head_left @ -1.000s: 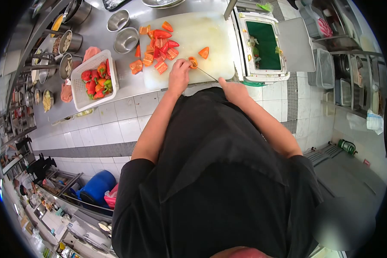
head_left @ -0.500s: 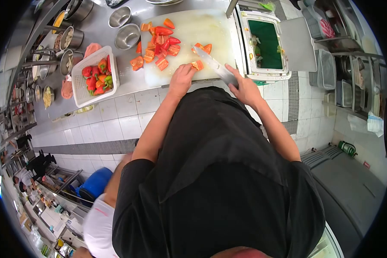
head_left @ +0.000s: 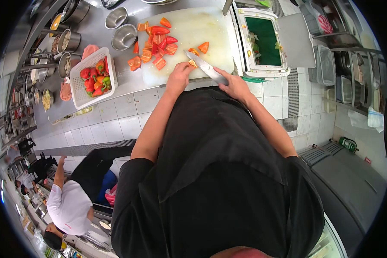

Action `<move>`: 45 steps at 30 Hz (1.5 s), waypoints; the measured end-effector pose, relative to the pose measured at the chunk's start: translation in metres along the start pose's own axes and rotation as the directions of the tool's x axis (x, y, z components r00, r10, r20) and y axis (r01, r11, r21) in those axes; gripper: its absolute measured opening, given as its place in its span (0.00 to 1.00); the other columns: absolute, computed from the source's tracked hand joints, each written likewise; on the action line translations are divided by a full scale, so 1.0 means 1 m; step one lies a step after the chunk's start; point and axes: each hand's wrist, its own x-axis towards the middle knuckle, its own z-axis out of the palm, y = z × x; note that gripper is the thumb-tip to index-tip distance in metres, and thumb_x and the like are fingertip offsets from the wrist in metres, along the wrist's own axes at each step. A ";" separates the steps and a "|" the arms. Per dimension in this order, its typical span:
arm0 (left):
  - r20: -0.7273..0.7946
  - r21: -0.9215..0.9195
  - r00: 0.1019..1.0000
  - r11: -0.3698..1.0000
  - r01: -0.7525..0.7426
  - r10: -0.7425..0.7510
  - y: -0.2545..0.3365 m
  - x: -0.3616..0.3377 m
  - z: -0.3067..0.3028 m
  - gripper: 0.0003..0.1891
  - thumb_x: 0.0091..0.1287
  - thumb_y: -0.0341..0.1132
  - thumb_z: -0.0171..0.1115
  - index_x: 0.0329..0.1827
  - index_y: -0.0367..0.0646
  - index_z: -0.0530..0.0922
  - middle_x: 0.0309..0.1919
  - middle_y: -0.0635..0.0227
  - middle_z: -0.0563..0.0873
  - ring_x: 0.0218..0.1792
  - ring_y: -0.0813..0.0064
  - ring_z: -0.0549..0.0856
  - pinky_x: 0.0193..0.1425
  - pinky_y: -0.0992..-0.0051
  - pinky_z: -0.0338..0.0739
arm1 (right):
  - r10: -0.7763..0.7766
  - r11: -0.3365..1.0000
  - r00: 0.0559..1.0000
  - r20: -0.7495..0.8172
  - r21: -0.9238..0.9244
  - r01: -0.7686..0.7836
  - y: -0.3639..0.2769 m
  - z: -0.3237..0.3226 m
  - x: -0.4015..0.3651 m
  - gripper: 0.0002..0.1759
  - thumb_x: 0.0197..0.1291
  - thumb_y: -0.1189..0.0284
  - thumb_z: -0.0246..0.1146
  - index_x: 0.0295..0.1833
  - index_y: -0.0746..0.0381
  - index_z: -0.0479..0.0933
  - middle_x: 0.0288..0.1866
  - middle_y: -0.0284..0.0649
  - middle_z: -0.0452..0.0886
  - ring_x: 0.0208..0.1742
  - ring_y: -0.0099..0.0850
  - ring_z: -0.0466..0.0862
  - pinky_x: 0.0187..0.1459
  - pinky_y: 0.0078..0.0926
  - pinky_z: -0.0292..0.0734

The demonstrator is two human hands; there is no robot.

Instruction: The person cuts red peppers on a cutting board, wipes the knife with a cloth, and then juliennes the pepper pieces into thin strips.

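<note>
My right hand [head_left: 234,84] is closed round the handle of a kitchen knife [head_left: 207,69], whose blade points up and left over the cutting board [head_left: 202,26]. At the board's near edge, the fingers of my left hand [head_left: 179,78] pinch a small piece of pepper [head_left: 193,63] beside the blade. Just past the knife lie two pepper pieces: an orange one [head_left: 203,47] and another [head_left: 193,51] close to the blade tip. To the left, a pile of cut red and orange pepper pieces [head_left: 158,41] spreads over the board.
A white basket [head_left: 82,102] of whole peppers [head_left: 96,79] stands left of the board. Two metal bowls [head_left: 124,38] sit behind it. An open bin [head_left: 265,43] with a green liner adjoins the board's right side. A person in a white shirt [head_left: 69,206] is behind me at left.
The knife and my right hand have moved left, nearer my left hand. The pinched pepper piece has turned and shifted slightly left. The person in white has moved further left.
</note>
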 end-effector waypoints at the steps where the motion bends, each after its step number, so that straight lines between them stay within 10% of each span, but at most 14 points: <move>1: -0.006 -0.022 1.000 1.000 0.022 -0.022 0.000 0.000 0.000 0.20 0.65 0.20 0.67 0.60 0.43 0.87 0.52 0.59 0.87 0.54 0.55 0.86 0.58 0.60 0.85 | 0.003 1.000 1.000 0.013 0.018 -0.003 0.001 0.002 0.001 0.43 0.68 0.64 0.70 0.86 0.34 0.64 0.42 0.57 0.90 0.45 0.57 0.90 0.51 0.53 0.85; 11: 0.123 0.033 0.986 0.994 0.105 -0.109 0.008 0.021 -0.017 0.20 0.68 0.28 0.70 0.64 0.42 0.84 0.47 0.61 0.84 0.54 0.57 0.85 0.57 0.59 0.84 | -0.003 0.999 0.996 0.091 0.040 -0.001 0.019 0.003 -0.037 0.44 0.68 0.64 0.70 0.86 0.30 0.63 0.48 0.54 0.91 0.50 0.55 0.90 0.55 0.50 0.84; 17: 0.115 0.048 0.981 0.987 0.154 -0.159 -0.010 0.026 -0.009 0.09 0.70 0.29 0.72 0.47 0.36 0.81 0.45 0.56 0.86 0.49 0.57 0.86 0.52 0.62 0.82 | 0.016 0.999 0.995 0.096 -0.040 -0.012 0.014 -0.010 -0.048 0.43 0.69 0.63 0.68 0.86 0.29 0.62 0.55 0.49 0.91 0.52 0.54 0.90 0.58 0.49 0.85; 19: 0.132 -0.199 0.798 0.773 0.602 -0.587 -0.020 0.027 0.000 0.07 0.76 0.30 0.68 0.44 0.37 0.79 0.45 0.57 0.87 0.46 0.62 0.86 0.53 0.65 0.81 | 0.094 0.993 0.979 0.178 -0.090 -0.079 0.000 -0.023 -0.043 0.42 0.69 0.63 0.68 0.86 0.29 0.63 0.57 0.49 0.91 0.52 0.54 0.90 0.58 0.49 0.86; 20: 0.133 -0.198 0.804 0.779 0.595 -0.580 -0.025 0.028 0.003 0.07 0.76 0.30 0.68 0.44 0.37 0.79 0.45 0.57 0.87 0.46 0.62 0.86 0.53 0.65 0.81 | 0.095 0.993 0.981 0.169 -0.086 -0.081 0.001 -0.023 -0.040 0.42 0.69 0.63 0.68 0.86 0.29 0.63 0.57 0.49 0.91 0.52 0.54 0.90 0.58 0.49 0.86; 22: -0.098 -0.526 0.538 0.503 0.686 -0.837 -0.026 0.033 0.001 0.06 0.79 0.31 0.65 0.49 0.37 0.80 0.47 0.59 0.88 0.45 0.66 0.86 0.54 0.66 0.80 | 0.003 0.997 0.993 0.116 -0.077 0.006 0.005 -0.016 -0.036 0.42 0.70 0.63 0.68 0.86 0.29 0.63 0.51 0.52 0.91 0.50 0.54 0.90 0.55 0.50 0.86; 25: -0.121 -0.688 0.808 0.635 0.351 -0.577 0.015 0.085 -0.032 0.11 0.79 0.31 0.65 0.59 0.35 0.81 0.52 0.58 0.89 0.51 0.61 0.88 0.59 0.66 0.81 | -0.085 0.986 0.994 0.067 -0.135 0.093 0.007 -0.004 -0.016 0.42 0.70 0.63 0.68 0.86 0.28 0.63 0.44 0.55 0.90 0.46 0.55 0.90 0.52 0.52 0.85; 27: -0.260 -0.331 0.964 0.943 -0.030 -0.061 0.053 0.132 -0.064 0.20 0.76 0.28 0.66 0.70 0.38 0.78 0.59 0.55 0.89 0.60 0.57 0.87 0.69 0.64 0.79 | -0.058 0.990 0.997 0.055 -0.125 0.065 -0.012 -0.010 -0.015 0.42 0.70 0.63 0.68 0.86 0.28 0.63 0.41 0.56 0.89 0.44 0.55 0.90 0.51 0.53 0.85; 31: -0.016 -0.374 0.993 0.921 0.105 -0.119 0.032 0.145 -0.069 0.24 0.71 0.26 0.67 0.70 0.41 0.79 0.68 0.50 0.84 0.69 0.50 0.84 0.74 0.61 0.77 | 0.028 0.994 1.000 -0.002 -0.108 -0.028 -0.021 -0.045 -0.041 0.40 0.68 0.63 0.68 0.84 0.29 0.67 0.39 0.54 0.89 0.41 0.55 0.90 0.49 0.52 0.85; 33: 0.341 -0.104 0.905 0.947 0.304 -0.253 0.002 0.125 -0.049 0.28 0.66 0.22 0.66 0.71 0.44 0.78 0.70 0.48 0.83 0.71 0.48 0.82 0.74 0.59 0.77 | 0.057 0.997 0.996 -0.070 -0.042 -0.060 0.000 -0.050 -0.058 0.40 0.68 0.63 0.68 0.84 0.29 0.68 0.40 0.54 0.90 0.41 0.55 0.90 0.50 0.51 0.86; 40: 0.380 -0.229 0.812 0.805 0.547 -0.444 0.016 0.084 -0.006 0.16 0.66 0.22 0.67 0.57 0.36 0.84 0.42 0.57 0.94 0.46 0.56 0.94 0.55 0.62 0.88 | 0.146 0.989 0.973 -0.179 0.037 -0.141 0.026 -0.040 -0.071 0.41 0.66 0.64 0.68 0.84 0.32 0.68 0.52 0.52 0.92 0.49 0.53 0.91 0.55 0.49 0.85; 44: 0.365 -0.212 0.787 0.778 0.591 -0.498 0.012 0.066 0.002 0.15 0.67 0.25 0.70 0.56 0.36 0.85 0.47 0.56 0.92 0.53 0.56 0.92 0.59 0.63 0.86 | 0.101 0.995 0.992 -0.076 -0.008 -0.102 0.007 -0.033 -0.056 0.42 0.66 0.64 0.68 0.85 0.33 0.66 0.58 0.51 0.90 0.50 0.55 0.90 0.56 0.51 0.85; 45: 0.232 -0.130 0.896 0.900 0.415 -0.379 0.013 0.061 -0.001 0.14 0.67 0.26 0.71 0.55 0.36 0.85 0.51 0.56 0.91 0.56 0.56 0.90 0.61 0.62 0.85 | 0.101 0.995 0.992 -0.076 -0.008 -0.102 0.010 -0.029 -0.054 0.42 0.66 0.64 0.68 0.85 0.33 0.66 0.58 0.51 0.90 0.50 0.55 0.90 0.56 0.51 0.85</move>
